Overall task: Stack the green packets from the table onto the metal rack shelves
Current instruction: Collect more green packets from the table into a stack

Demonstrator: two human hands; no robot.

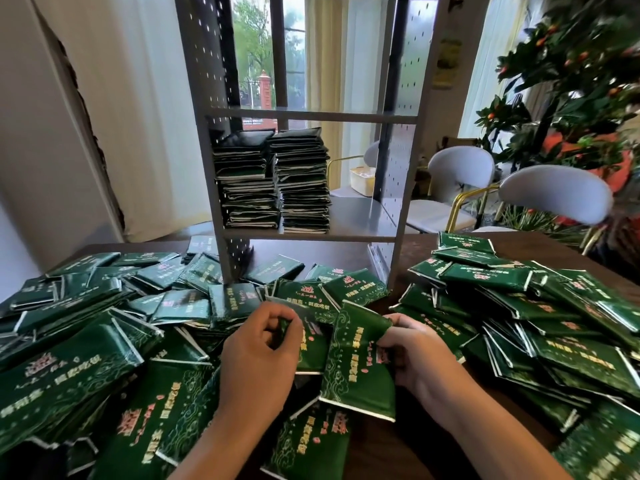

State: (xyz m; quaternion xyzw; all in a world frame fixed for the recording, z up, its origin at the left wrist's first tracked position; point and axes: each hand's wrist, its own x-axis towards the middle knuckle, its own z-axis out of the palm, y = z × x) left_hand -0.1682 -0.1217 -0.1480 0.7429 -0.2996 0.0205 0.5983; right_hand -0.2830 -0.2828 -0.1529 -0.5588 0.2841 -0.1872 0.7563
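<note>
On dark table [346,252] | right hand [415,355] fingers pinch glossy flat packet [356,368] | left hand [263,344] grips another packet [311,344]

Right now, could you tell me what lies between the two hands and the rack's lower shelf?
In the head view, loose green packets on the table fill the stretch from the left hand and right hand to the rack's lower shelf.

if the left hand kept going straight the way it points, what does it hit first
Likely the loose green packets just ahead of the left hand, then the metal rack behind them; depth is hard to judge.
</note>
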